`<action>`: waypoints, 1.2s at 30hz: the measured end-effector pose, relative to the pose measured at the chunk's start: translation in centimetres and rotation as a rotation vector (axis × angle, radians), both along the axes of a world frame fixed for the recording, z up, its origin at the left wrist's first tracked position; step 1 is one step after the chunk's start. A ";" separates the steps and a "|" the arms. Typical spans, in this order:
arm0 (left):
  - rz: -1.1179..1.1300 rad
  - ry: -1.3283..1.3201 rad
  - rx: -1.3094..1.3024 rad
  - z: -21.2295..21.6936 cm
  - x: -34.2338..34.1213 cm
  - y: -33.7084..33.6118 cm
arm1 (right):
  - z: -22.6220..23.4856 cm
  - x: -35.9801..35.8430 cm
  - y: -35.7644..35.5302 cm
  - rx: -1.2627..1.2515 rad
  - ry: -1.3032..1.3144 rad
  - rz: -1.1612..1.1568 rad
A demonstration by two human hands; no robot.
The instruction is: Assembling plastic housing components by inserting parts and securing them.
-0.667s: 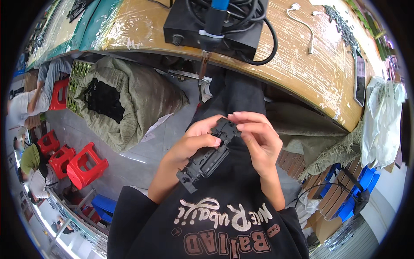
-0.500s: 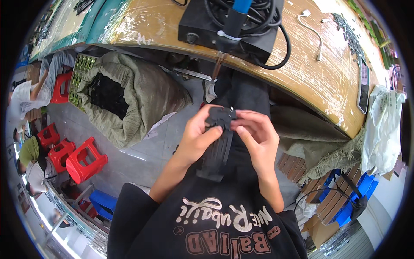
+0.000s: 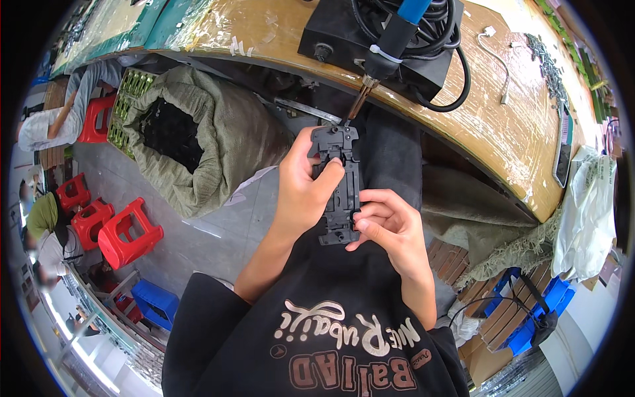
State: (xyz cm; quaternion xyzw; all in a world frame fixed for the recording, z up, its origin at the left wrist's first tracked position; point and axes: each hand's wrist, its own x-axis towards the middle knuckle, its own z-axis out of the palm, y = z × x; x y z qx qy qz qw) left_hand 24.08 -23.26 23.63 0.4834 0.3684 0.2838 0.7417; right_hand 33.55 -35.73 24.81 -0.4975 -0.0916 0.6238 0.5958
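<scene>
A long black plastic chassis (image 3: 342, 192) with moulded slots and posts is held lengthwise in front of me. My left hand (image 3: 305, 177) grips its left side, thumb pressed on the upper face and fingers behind. At its near right edge, the bent fingers and thumb of my right hand (image 3: 387, 228) close on the rim; any small piece between them is hidden. Just beyond the far end, the metal tip of a soldering iron (image 3: 389, 49) with a blue and black handle points down. I cannot tell whether tip and chassis touch.
A black box (image 3: 324, 51) with coiled cable stands on the wooden table (image 3: 479, 86). A white cable (image 3: 497, 56) and a phone-like slab (image 3: 563, 149) lie to its right. An open sack (image 3: 231, 126) of black pieces stands left, before red stools (image 3: 130, 233). A white bag (image 3: 585, 212) hangs right.
The chassis has swung from tilted to showing its full length, its far end now near the iron tip. My right hand has moved from the far end down to the near right edge.
</scene>
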 end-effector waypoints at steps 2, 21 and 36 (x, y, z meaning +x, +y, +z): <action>0.000 -0.007 0.008 0.1 0.1 -0.1 | 0.0 -0.1 -0.1 0.009 -0.007 -0.024; 0.016 0.029 0.157 0.0 0.0 0.1 | 0.0 -0.2 0.0 0.066 -0.019 0.037; 0.035 0.047 0.181 -0.2 0.5 0.5 | -0.4 -0.3 0.5 0.068 -0.060 0.001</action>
